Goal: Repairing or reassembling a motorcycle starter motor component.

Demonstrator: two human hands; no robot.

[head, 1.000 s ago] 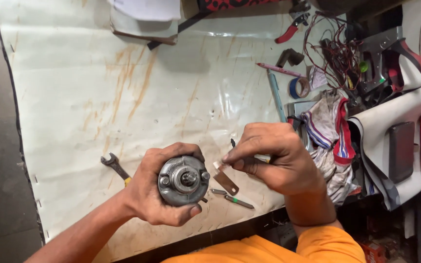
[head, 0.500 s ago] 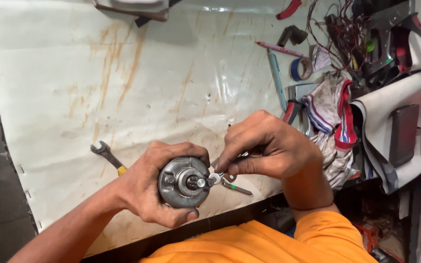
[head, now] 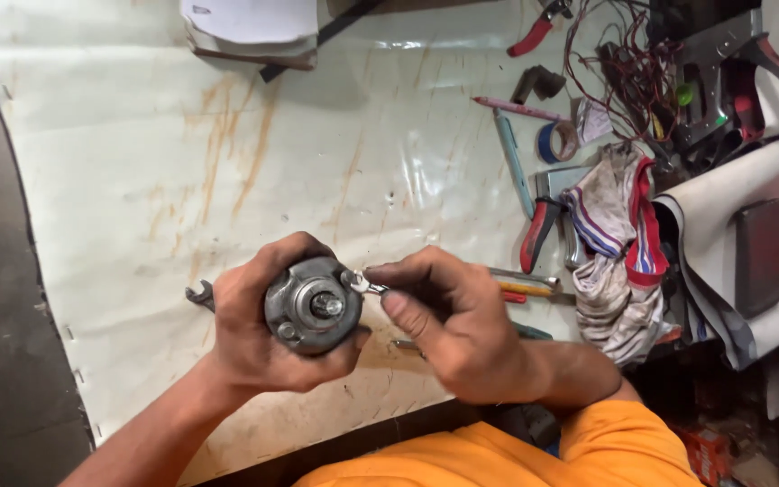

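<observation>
My left hand (head: 254,338) grips a round grey metal motor housing (head: 310,305), its end face with a central shaft turned up toward me. My right hand (head: 448,316) pinches a small silver spanner (head: 364,285), and the spanner's head sits on a bolt at the housing's upper right rim. Both hands hover above the near edge of a stained white sheet (head: 227,162) covering the bench. Under my left hand, another spanner's jaw (head: 198,294) pokes out on the sheet.
To the right lie a striped rag (head: 615,252), red-handled pliers (head: 538,233), screwdrivers (head: 529,287), a blue tape roll (head: 559,141), a pen (head: 511,158) and tangled wires (head: 624,72). A stack of papers (head: 250,27) sits at the far edge.
My right hand has brought the small spanner from above the sheet onto the bolt at the housing's rim. The view has shifted slightly, and the housing stays in my left hand.
</observation>
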